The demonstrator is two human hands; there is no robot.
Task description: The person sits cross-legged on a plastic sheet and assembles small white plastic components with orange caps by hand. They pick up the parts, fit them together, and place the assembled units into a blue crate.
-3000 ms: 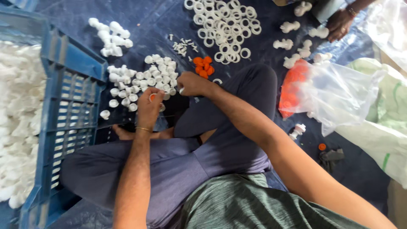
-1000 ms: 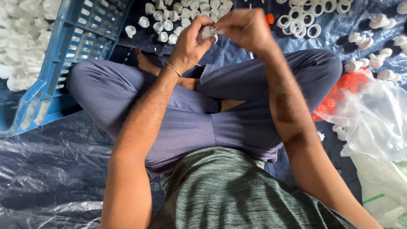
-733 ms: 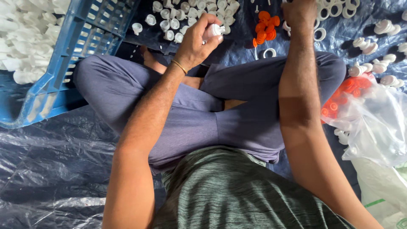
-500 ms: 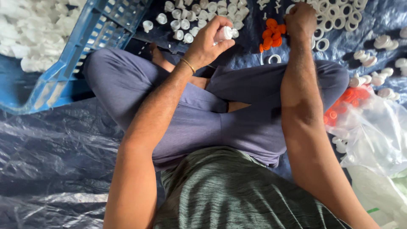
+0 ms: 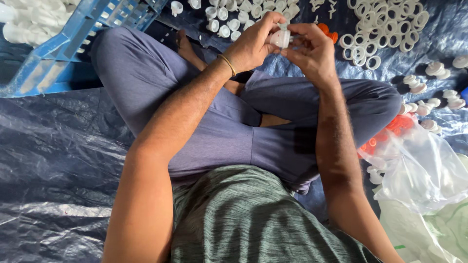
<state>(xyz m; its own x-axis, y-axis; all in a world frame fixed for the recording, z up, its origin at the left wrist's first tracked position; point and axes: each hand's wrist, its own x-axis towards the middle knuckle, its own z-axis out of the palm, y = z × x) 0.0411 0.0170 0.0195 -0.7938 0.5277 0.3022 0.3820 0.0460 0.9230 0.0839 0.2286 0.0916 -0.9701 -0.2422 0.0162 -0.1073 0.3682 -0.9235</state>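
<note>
I sit cross-legged on a dark plastic sheet. My left hand [image 5: 253, 45] and my right hand [image 5: 309, 48] meet above my knees, both gripping one small white plastic cap [image 5: 281, 38] between the fingertips. Just beyond the hands lies a small heap of orange parts [image 5: 329, 33], mostly hidden by my right hand. A group of white cup-shaped caps [image 5: 229, 17] lies ahead of my left hand. White rings [image 5: 385, 24] are spread out ahead to the right.
A blue slotted crate [image 5: 73, 44] holding white parts stands at the upper left. At right lies a clear plastic bag [image 5: 414, 170] with orange parts inside, and loose white caps [image 5: 429, 92] lie beyond it. The dark sheet [image 5: 53, 160] covers the floor.
My right hand reached out to the orange heap, then came back to the left hand. Both hands now hold the white cap together. The view has shifted slightly.
</note>
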